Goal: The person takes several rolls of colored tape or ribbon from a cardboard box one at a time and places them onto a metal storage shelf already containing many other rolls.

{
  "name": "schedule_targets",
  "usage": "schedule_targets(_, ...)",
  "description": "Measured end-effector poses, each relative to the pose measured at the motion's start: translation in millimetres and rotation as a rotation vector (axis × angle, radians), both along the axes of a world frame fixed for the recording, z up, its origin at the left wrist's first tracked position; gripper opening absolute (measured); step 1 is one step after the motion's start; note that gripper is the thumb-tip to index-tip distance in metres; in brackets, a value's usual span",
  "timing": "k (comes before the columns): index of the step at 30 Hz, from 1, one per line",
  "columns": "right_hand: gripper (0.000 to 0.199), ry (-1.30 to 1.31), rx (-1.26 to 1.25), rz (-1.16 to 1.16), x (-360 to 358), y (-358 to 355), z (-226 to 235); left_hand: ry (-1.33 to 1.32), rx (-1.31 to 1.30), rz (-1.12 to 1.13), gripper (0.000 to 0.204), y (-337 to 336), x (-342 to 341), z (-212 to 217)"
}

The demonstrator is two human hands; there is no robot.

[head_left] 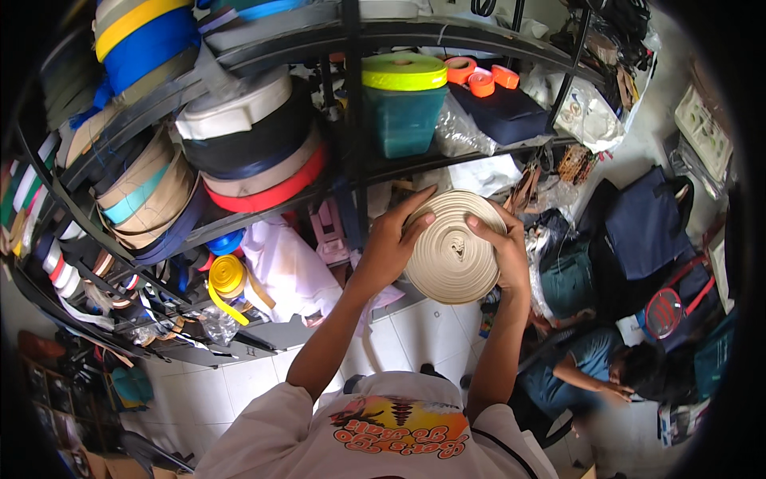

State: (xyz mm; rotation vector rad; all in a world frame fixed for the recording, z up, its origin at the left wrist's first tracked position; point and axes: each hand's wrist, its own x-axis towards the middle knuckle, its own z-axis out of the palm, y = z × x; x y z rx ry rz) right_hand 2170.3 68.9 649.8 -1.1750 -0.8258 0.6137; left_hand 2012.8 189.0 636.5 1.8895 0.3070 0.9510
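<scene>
A large flat roll of cream webbing tape (455, 249) is held up in front of a metal shelf rack (351, 120). My left hand (392, 238) grips its left edge, fingers curled over the top rim. My right hand (501, 246) clasps its right edge, thumb on the face of the roll. Both forearms rise from the bottom of the picture, above a white printed shirt.
The rack holds stacked rolls of tape in cream, black, red, blue and yellow (247, 144), a teal tub with a yellow-green roll on top (404, 96), and orange rolls (479, 78). Another person (598, 371) sits on the floor at right among dark bags (646, 223). White tiles lie below.
</scene>
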Motion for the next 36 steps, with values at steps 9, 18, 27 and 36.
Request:
schedule_targets(9,0.042,0.282,0.502,-0.457,28.2,35.6,-11.7,-0.259,-0.117,0.449,0.042,-33.9,100.3,4.2)
schedule_targets(18,0.053,-0.041,0.103,0.333,100.3,27.9,30.8,-0.098,0.137,0.432,0.037,-15.1,80.8,28.9)
schedule_targets(27,0.055,0.088,0.462,-0.057,63.1,45.4,42.7,-0.355,-0.147,0.472,0.04,-17.1,84.5,43.4)
schedule_targets(36,0.065,0.22,0.399,0.002,23.9,32.6,16.4,-0.446,-0.032,0.593,0.04,-16.0,68.4,39.7)
